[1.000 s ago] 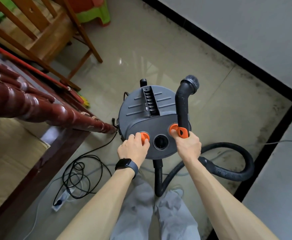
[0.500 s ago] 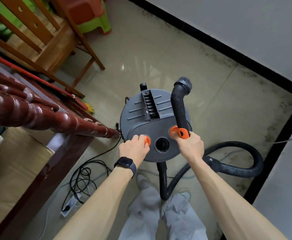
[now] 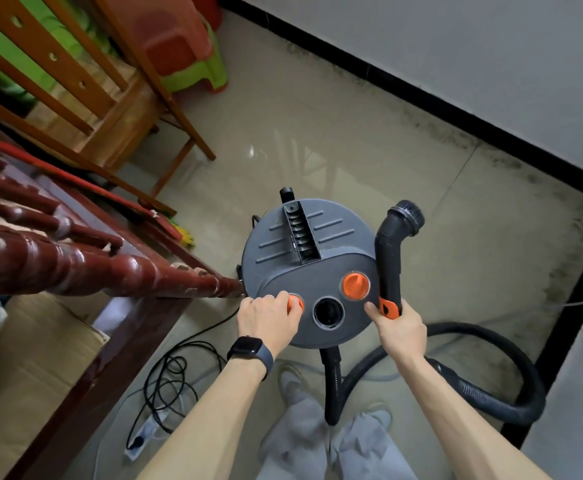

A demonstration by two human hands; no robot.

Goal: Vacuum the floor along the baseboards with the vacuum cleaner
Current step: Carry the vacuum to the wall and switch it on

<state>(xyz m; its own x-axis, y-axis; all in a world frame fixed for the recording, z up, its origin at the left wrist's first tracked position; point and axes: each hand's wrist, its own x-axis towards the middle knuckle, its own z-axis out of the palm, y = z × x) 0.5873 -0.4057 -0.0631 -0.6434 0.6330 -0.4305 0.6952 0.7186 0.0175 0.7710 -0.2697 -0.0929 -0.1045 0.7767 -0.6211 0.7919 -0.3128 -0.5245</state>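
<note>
We identify this location as a room in a home. The indicators are a glossy tiled floor (image 3: 317, 140) edged by a black baseboard (image 3: 421, 95), a wooden chair (image 3: 116, 109), stacked plastic stools (image 3: 186, 46), a turned dark-red wooden rail (image 3: 75, 268) and a power strip (image 3: 144, 434) lying on the tiles.

A single wide-angle view, worn on the head, looks forward and steeply down. The vacuum cleaner (image 3: 303, 251) sits close below at centre. The left hand (image 3: 269, 320) and right hand (image 3: 400, 327) reach in from the near edge. Floor (image 3: 317, 140) fills the middle, the baseboard (image 3: 421, 97) crosses far right, and a dark red wooden rail (image 3: 75, 268) crowds the left.
</note>
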